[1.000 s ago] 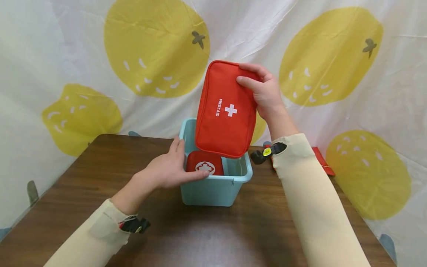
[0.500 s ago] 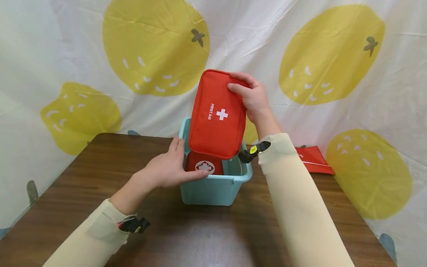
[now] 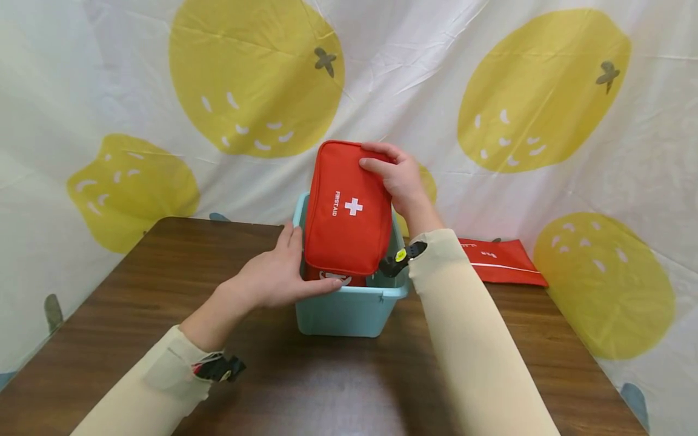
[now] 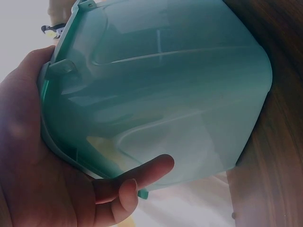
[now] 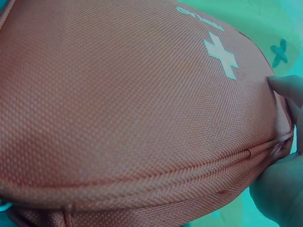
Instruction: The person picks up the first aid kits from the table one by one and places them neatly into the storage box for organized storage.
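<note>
My right hand (image 3: 400, 181) pinches the upper right corner of a red first aid pouch (image 3: 349, 236) with a white cross. The pouch stands tilted upright, its lower part inside a light blue plastic bin (image 3: 340, 312). Behind its lower edge, a second red case (image 3: 357, 281) with a round white emblem shows in the bin, mostly covered. Spread around the bin's near left corner, my left hand (image 3: 272, 272) lays its thumb along the front rim. Its fingers rest against the left outer wall, as the left wrist view of the hand (image 4: 52, 179) shows.
A flat red pouch (image 3: 504, 260) with a white line lies at the back right of the dark wooden table (image 3: 136, 303), partly behind the right sleeve. Behind the table hangs a white curtain (image 3: 392, 48) with yellow lemon prints.
My right hand has moved down and left, lowering the first aid pouch into the bin until it covers most of the case there. My left hand stays at the rim.
</note>
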Demonstrator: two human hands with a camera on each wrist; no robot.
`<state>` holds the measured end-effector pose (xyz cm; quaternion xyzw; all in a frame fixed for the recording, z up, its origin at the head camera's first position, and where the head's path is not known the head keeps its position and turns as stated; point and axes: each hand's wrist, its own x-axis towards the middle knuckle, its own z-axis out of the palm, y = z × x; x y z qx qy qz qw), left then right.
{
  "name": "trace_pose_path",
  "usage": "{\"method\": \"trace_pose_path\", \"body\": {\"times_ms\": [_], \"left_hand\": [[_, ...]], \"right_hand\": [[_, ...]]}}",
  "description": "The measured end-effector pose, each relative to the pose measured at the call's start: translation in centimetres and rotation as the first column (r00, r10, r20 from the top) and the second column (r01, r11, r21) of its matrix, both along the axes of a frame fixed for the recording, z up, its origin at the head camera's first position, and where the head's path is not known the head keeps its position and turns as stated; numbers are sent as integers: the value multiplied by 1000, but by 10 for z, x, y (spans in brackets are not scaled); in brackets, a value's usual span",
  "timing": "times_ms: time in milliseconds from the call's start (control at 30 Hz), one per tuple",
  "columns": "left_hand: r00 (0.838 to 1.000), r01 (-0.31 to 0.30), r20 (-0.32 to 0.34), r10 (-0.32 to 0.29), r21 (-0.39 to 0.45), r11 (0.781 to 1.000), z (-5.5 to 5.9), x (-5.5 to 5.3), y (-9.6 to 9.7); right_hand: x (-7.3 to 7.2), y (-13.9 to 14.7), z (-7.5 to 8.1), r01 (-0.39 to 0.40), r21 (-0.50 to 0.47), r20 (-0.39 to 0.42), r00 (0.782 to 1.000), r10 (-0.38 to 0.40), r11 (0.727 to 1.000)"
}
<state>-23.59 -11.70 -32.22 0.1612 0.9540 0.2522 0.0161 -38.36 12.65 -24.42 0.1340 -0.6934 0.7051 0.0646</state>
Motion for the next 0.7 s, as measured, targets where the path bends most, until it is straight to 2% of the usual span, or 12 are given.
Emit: {"method": "trace_pose_path", "body": {"times_ms": [267,467,700], "left_hand": [[1000,-1,0,1,-5,1000,0,1,2],[1000,-22,11,22,-25,999,0,0,3],[999,-31,37,34,-62,998,1,1,1]], "right_hand": [[1,-1,-17,0,42,72,997,-3,999],[2,-1,-22,-4,89,74,997,-3,996],[1,-2,-27,-68,191,107,993,48,979]]}}
